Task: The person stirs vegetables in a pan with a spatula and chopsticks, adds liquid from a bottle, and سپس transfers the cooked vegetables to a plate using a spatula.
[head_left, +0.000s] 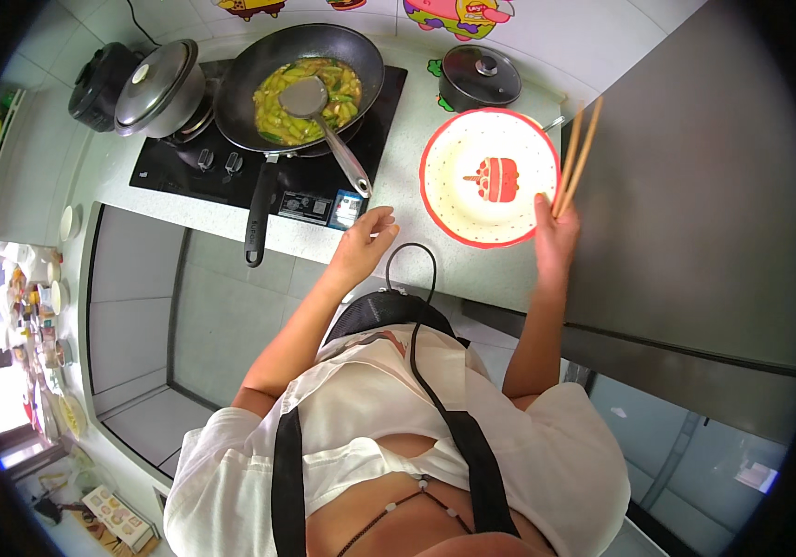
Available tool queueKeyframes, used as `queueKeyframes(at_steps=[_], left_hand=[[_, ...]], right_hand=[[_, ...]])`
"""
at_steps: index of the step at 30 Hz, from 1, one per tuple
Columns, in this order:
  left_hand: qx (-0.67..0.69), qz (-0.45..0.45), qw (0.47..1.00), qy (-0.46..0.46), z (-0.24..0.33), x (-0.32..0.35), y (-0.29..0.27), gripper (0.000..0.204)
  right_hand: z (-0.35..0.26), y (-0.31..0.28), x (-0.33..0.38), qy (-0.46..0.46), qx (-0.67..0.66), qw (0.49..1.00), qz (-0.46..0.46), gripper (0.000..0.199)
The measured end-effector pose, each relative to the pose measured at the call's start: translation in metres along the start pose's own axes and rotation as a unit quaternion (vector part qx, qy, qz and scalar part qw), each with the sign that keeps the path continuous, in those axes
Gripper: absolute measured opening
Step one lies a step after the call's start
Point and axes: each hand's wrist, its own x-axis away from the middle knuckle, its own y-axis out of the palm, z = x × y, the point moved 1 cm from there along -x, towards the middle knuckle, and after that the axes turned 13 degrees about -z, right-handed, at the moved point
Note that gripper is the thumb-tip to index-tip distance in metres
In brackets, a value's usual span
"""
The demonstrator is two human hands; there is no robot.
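My right hand [557, 243] grips the right rim of a white plate [454, 200] with a red edge and a red cake picture. Pinched in the same hand is a pair of wooden chopsticks [580, 158], pointing away from me. My left hand [365, 246] hovers by the counter's front edge, loosely curled with nothing in it, just below the spatula's handle end. The metal spatula [347, 160] rests in a black frying pan [235, 102], its blade on cooked green vegetable pieces in sauce [277, 102]. The pan's black handle [260, 218] sticks out toward me.
The pan sits on a black glass gas hob [161, 167]. Left of it stand a lidded silver pot [158, 88] and a black appliance [96, 88]. A small dark lidded pot [480, 79] is behind the plate. A tall grey cabinet or fridge side [686, 213] borders the right.
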Motion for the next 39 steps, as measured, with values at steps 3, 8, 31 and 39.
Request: queueKeyframes(at_steps=[3,8,31,39], left_hand=[[0.132,-0.036,0.99,0.018,0.029,0.0,-0.003,0.048],[0.385,-0.035,0.922,0.009,0.073,0.019,-0.016,0.056],[0.36,0.368,0.856,0.049,0.081,0.162,-0.213,0.044],[0.367,0.373,0.852,0.019,0.041,0.183,-0.263,0.045]], right_hand=[[-0.012,-0.009,-0.003,0.019,-0.222,0.975,-0.02,0.018],[-0.051,0.013,0.01,0.045,-0.227,0.963,-0.137,0.021],[-0.153,0.189,0.023,0.039,-0.251,0.908,-0.333,0.025],[-0.142,0.181,0.016,0.041,-0.161,0.974,-0.154,0.024]])
